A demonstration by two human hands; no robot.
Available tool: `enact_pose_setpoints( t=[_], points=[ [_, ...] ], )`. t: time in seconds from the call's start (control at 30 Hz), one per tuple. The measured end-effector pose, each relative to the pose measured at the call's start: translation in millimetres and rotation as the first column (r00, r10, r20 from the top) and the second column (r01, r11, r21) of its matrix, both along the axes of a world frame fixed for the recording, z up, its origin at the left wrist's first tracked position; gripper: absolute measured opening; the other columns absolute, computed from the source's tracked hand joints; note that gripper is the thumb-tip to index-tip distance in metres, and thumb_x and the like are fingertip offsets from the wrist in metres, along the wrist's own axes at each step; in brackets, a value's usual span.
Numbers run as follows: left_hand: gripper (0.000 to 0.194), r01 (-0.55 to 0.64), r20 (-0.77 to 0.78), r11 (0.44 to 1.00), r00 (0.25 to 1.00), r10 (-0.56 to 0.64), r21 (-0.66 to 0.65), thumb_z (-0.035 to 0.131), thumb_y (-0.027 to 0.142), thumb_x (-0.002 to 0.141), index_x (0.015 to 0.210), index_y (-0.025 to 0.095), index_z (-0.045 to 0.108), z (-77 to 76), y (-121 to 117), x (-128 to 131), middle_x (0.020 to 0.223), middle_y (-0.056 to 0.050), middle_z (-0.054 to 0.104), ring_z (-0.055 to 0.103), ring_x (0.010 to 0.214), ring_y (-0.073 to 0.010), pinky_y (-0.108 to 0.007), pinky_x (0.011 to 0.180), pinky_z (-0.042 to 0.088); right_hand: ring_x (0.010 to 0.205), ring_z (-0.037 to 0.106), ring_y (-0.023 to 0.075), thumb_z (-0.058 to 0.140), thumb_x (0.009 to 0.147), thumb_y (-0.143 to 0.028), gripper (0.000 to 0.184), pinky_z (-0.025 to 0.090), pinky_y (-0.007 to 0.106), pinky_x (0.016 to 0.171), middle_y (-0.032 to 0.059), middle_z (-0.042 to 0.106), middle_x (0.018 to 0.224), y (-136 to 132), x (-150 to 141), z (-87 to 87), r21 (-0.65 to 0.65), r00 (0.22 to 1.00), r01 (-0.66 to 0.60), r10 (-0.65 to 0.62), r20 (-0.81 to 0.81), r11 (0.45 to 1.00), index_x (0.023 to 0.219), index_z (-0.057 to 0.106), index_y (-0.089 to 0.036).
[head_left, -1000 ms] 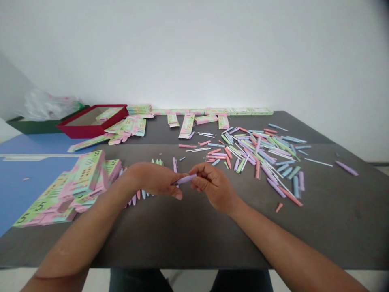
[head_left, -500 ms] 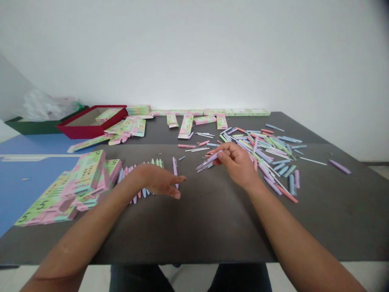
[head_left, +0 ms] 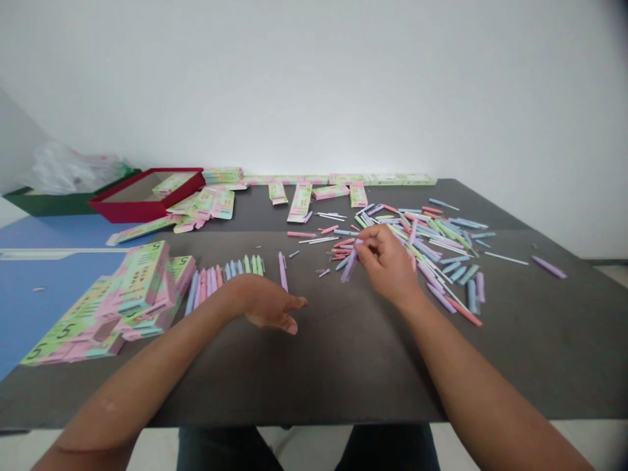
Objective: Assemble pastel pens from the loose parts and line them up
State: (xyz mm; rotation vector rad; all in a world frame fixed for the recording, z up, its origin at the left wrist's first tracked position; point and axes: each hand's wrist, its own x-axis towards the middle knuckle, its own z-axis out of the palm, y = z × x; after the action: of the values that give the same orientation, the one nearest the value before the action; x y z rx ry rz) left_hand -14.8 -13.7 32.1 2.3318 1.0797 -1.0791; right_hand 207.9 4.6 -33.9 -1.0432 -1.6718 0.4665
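My right hand (head_left: 387,265) pinches a purple pen barrel (head_left: 348,267) at its upper end, and the barrel tilts down to the left with its lower part see-through. A small purple pen part (head_left: 324,273) lies on the table just left of it. My left hand (head_left: 269,304) hovers palm down with fingers stretched and thumb apart, holding nothing. Right by it lies a lone purple pen (head_left: 283,271). Partly behind the left hand and forearm is a row of pastel pens (head_left: 210,281) in blue, pink, purple and green.
A large heap of loose pen parts and white refills (head_left: 417,239) covers the right side of the dark table (head_left: 333,366). Printed boxes (head_left: 132,288) are stacked at left. Flattened boxes (head_left: 216,203), a red box lid (head_left: 132,209) and a green tray (head_left: 53,204) with plastic bags stand farther back.
The barrel in my right hand has swung to point more downward, and a small purple part now lies on the table beside it. My left hand has dropped slightly toward me.
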Motion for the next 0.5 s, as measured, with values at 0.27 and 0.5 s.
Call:
enact_pose_setpoints(
  t=[0.27,0.5],
  points=[
    [0.062,0.008,0.016,0.999,1.000,-0.007,-0.039,0.045,0.043,0.088,0.144,0.021,0.029,-5.3,-5.4,5.1,0.111,-0.017,0.066,0.064,0.092,-0.0292,-0.031,0.068,0.045,0.066,0.056,0.0154,0.051,0.084,-0.026,0.013,0.039,0.028,0.063,-0.0002,0.060,0.074,-3.9,0.8,1.2,0.025,0.991,0.012,-0.015,0.130,1.000,0.096,0.048,-0.023],
    [0.061,0.020,0.016,1.000,1.000,-0.019,-0.018,0.048,0.039,0.087,0.142,0.020,0.034,-10.4,-9.7,6.8,0.113,-0.019,0.065,0.063,0.093,-0.0297,-0.032,0.069,0.046,0.062,0.054,0.0148,0.051,0.084,-0.026,0.015,0.038,0.028,0.060,-0.0007,0.057,0.072,1.5,8.0,-1.0,0.061,0.991,0.088,-0.094,0.098,0.994,0.097,0.048,-0.022]
  ],
)
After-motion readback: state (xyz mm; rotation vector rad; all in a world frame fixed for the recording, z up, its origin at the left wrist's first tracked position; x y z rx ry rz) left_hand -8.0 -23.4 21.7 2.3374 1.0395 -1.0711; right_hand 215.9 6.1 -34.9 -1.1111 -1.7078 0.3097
